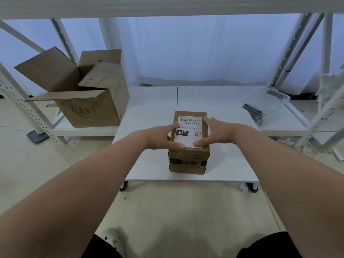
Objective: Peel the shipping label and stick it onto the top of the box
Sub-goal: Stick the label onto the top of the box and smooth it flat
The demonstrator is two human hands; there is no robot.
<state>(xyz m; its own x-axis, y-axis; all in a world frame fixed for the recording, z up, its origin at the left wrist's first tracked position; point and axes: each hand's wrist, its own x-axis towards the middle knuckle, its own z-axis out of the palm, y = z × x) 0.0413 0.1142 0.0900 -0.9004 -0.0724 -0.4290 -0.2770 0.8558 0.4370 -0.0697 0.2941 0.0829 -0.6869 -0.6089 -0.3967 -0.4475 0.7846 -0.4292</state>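
Shipping label [189, 132] lies flat on top of the box [189, 161] on the tabletop [149, 164]. My left hand [162, 136] and right hand [216, 132] press it, fingers spread, thumbs covering its near corners. Beyond, on the shelf [204, 94], sit an open carton [89, 101] at left and a clear tub [268, 101] at right.

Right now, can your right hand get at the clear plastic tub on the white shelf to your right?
Probably yes. The right hand rests on the small brown cardboard box, holding nothing, and only bare white table lies between it and the clear plastic tub.
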